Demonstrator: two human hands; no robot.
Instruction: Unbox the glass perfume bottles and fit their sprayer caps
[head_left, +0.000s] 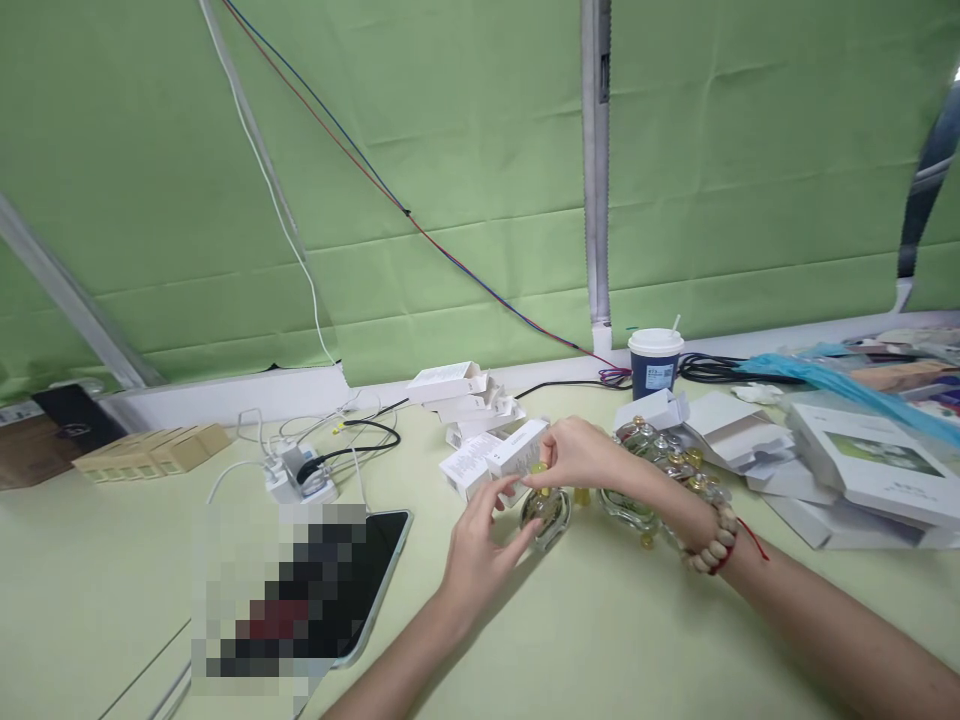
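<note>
The bottle (556,518) sits between the two hands, low over the tabletop (600,640); I cannot tell whether its base touches the surface. The left hand (478,545) curves round its near-left side in what looks like a light hold, thumb across the front, fingers bent towards the neck. The right hand (581,452) comes from above and the right, finger and thumb narrowed on the yellow cap (538,467).

To handle this well, I would let the left hand do the steadying, with a firm thumb low on the body, while the right hand works squarely in line with the neck. A sideways push could make smooth glass slip or tip. The right forearm also calls for care: the other bottles (637,510) cluster beneath and beside it, so a raised wrist seems safer.

The bottle is clear, rounded glass with a darker tone inside; its cap looks glossy and knob-like. Just beyond the hands lie small white boxes (517,448) of thin, crisp card, heaped at angles. Right of the right wrist, with its pale round-beaded bracelet (709,550), flat white boxes (885,470) overlap. Left of the left hand lies a smooth, dark-faced tablet (382,560).
</note>
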